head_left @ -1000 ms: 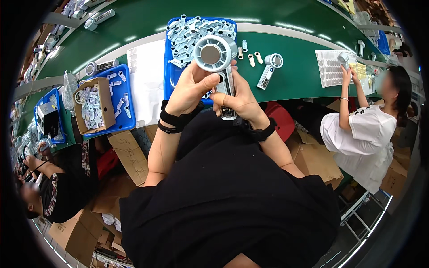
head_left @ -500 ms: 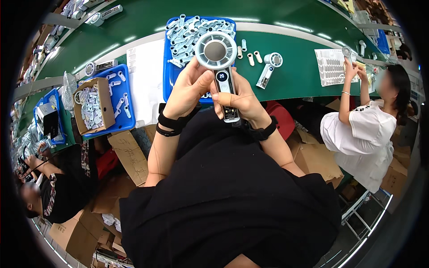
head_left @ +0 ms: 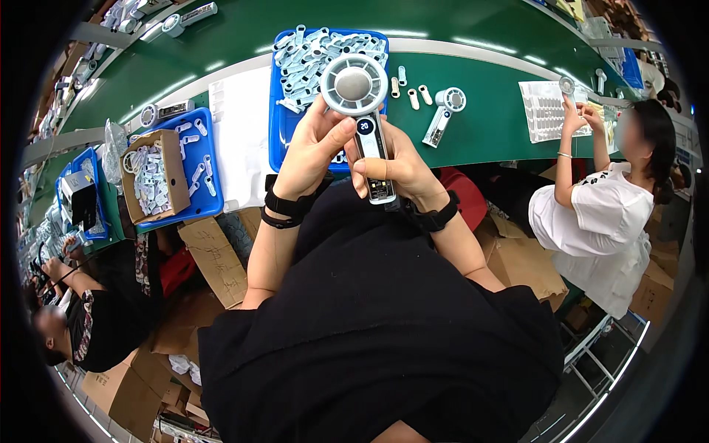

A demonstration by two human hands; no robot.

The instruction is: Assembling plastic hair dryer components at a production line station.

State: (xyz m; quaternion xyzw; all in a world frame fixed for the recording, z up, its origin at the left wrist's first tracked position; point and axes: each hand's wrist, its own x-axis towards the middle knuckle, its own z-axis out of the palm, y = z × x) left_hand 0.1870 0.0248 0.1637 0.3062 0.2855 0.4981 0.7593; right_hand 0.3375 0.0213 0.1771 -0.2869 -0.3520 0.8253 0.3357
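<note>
Both my hands hold a handheld fan [head_left: 354, 83] upright in front of me, its round pale head at the top. My left hand [head_left: 314, 151] grips it just under the head, thumb against the upper handle. Around the lower handle closes my right hand [head_left: 402, 166], its thumb wrapped in a tan bandage and lying across the front. A small lit display shows on the handle, and circuit parts are exposed lower down. Behind the fan stands a blue tray [head_left: 276, 140] heaped with pale blue handle covers [head_left: 303, 70]. Another handheld fan [head_left: 442, 118] lies to the right on the green table.
Several small covers [head_left: 413, 98] lie between tray and second fan. To the left, a cardboard box [head_left: 177, 173] of parts sits in another blue tray [head_left: 216, 181], beside white sheeting [head_left: 240, 140]. A person in white [head_left: 598, 196] works at right; another person [head_left: 111, 310] sits at left.
The held fan has shifted slightly left, and my hands keep their grip on it. On the far belt at upper left, another fan has moved right. The co-worker at right has shifted slightly.
</note>
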